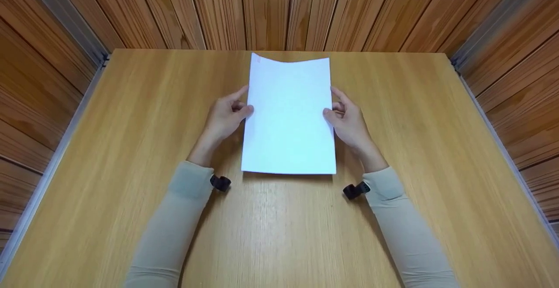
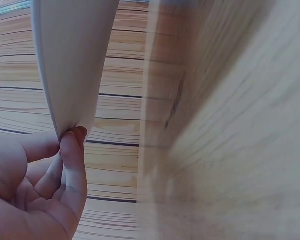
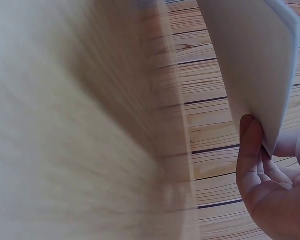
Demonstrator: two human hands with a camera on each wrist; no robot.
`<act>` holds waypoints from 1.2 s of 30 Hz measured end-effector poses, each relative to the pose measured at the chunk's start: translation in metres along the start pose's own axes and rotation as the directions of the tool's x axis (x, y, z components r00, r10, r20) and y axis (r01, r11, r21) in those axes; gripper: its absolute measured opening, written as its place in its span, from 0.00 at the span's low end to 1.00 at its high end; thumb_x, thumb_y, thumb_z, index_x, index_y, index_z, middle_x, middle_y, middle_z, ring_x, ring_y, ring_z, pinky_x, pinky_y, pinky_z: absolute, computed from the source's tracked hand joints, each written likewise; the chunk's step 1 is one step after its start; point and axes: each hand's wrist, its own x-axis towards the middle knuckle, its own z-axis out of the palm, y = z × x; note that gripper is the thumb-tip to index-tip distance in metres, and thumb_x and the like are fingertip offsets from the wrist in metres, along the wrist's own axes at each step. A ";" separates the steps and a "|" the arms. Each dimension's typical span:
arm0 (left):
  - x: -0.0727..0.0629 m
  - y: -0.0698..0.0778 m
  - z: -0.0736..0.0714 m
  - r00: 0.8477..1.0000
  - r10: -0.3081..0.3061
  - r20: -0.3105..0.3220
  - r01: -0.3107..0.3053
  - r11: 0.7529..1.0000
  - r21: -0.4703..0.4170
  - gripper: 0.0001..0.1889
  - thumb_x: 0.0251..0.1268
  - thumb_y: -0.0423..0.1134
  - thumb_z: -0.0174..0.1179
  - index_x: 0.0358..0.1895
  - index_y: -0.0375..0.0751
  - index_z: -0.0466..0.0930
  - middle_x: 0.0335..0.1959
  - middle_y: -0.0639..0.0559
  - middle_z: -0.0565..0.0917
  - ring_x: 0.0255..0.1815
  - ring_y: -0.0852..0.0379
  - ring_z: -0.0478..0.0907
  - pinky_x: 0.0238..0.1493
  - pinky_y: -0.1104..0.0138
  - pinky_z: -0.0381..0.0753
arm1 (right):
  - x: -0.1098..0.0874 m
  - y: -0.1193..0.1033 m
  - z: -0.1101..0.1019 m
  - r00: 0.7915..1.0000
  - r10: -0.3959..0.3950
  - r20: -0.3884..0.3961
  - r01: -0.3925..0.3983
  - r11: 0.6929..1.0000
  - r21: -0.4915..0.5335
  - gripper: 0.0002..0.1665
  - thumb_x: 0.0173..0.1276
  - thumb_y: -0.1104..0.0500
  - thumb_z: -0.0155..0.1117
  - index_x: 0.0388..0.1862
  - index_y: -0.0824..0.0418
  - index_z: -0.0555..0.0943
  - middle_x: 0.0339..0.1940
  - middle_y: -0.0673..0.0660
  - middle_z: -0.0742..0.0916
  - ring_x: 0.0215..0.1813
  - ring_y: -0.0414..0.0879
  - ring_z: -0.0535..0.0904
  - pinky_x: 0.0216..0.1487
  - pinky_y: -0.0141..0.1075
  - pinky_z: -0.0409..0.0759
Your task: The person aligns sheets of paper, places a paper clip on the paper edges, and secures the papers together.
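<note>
A white sheet of paper (image 1: pixel 288 122), or a thin stack of it, is held up over the middle of the table, with a small red mark at its far left corner. Its far edge dips in the middle. My left hand (image 1: pixel 226 115) pinches the left edge, thumb on top and fingers behind. On the opposite edge, my right hand (image 1: pixel 349 119) pinches it the same way. Both wrist views show the paper's underside (image 2: pixel 75 60) raised off the table, with curled fingertips pressed against it.
The wooden table (image 1: pixel 270 227) stretches out around both arms. Wood-plank walls (image 1: pixel 266 12) stand behind it and at both sides, with metal rails along the side edges. A small black camera (image 1: pixel 221 183) sits on each wrist.
</note>
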 end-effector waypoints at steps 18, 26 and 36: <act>0.014 -0.006 -0.003 0.991 -0.092 0.098 0.081 0.990 0.112 0.35 0.80 0.42 0.63 0.84 0.48 0.62 0.41 0.44 0.83 0.41 0.40 0.79 0.35 0.66 0.76 | 0.011 0.004 0.000 0.997 0.056 0.061 -0.048 0.992 -0.119 0.39 0.82 0.63 0.60 0.87 0.58 0.59 0.56 0.64 0.86 0.49 0.51 0.86 0.50 0.30 0.83; 0.018 -0.008 -0.002 0.987 -0.121 0.106 0.105 0.984 0.141 0.35 0.80 0.41 0.63 0.84 0.50 0.61 0.42 0.44 0.83 0.40 0.44 0.79 0.35 0.66 0.76 | 0.015 0.006 0.003 0.993 0.090 0.075 -0.079 0.988 -0.133 0.40 0.82 0.62 0.60 0.87 0.60 0.58 0.53 0.64 0.86 0.51 0.52 0.84 0.52 0.31 0.84; 0.022 -0.011 0.003 0.974 -0.177 0.140 0.150 0.972 0.183 0.36 0.79 0.41 0.63 0.85 0.52 0.60 0.45 0.44 0.83 0.41 0.47 0.80 0.41 0.66 0.81 | 0.021 0.009 0.006 0.987 0.137 0.081 -0.119 0.974 -0.192 0.40 0.82 0.60 0.60 0.87 0.59 0.58 0.53 0.63 0.85 0.52 0.53 0.83 0.56 0.38 0.82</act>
